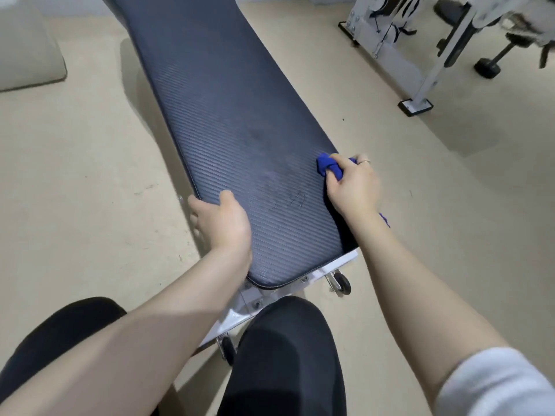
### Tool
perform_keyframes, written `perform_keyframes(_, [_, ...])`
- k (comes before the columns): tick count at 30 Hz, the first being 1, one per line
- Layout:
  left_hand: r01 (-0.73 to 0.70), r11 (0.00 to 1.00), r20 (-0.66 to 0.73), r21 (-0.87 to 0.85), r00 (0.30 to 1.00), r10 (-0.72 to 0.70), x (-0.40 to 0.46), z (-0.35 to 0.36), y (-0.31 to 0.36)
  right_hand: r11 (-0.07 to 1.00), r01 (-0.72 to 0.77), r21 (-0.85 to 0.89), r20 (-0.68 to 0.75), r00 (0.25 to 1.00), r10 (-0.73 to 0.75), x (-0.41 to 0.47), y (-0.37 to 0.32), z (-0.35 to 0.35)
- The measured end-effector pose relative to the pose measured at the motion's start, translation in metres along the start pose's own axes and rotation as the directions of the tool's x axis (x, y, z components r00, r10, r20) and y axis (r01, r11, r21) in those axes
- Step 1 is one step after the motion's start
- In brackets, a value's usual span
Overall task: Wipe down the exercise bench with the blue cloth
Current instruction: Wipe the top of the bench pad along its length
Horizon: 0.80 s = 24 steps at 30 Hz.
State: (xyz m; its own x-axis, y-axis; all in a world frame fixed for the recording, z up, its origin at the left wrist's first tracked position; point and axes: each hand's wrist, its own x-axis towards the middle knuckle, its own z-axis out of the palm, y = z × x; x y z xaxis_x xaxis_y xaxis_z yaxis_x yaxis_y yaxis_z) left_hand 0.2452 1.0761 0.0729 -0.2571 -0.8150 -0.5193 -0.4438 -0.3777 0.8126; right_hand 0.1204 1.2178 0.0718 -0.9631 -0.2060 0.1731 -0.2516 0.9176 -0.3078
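A long exercise bench (222, 109) with a dark ribbed pad runs from the near centre away to the upper left. Faint scuff marks show on the pad near its close end. My right hand (353, 187) grips a bunched blue cloth (326, 166) against the pad's right edge; a strip of the cloth hangs out below my wrist. My left hand (223, 223) clasps the pad's left edge, thumb on top and fingers curled over the side.
The bench's white frame (327, 267) and small black wheels show under the near end, between my knees in black trousers. A white machine frame (420, 82) with black padded rollers stands at the upper right. A beige cushion (24, 52) lies at the far left on the beige floor.
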Motion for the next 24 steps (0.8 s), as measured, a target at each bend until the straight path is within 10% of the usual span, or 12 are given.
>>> perform_keyframes(8, [0.007,1.0,-0.074,-0.004,0.997,-0.007,-0.001,0.004,0.005,0.826,0.526,0.2,0.134,0.821,-0.555,-0.051,-0.059,0.004])
perform_keyframes(14, [0.002,1.0,-0.065,-0.029,0.998,-0.004,0.004,0.005,-0.001,0.978,0.206,0.038,0.016,0.978,-0.206,0.036,-0.034,0.018])
perform_keyframes(21, [-0.038,0.992,-0.138,0.122,0.989,0.055,0.002,0.006,0.003,0.777,0.597,0.202,0.148,0.765,-0.626,-0.004,-0.062,0.014])
perform_keyframes(24, [-0.051,0.982,-0.139,0.184,0.987,0.078,0.007,0.006,-0.003,0.892,0.433,0.127,0.093,0.89,-0.446,0.051,-0.039,0.021])
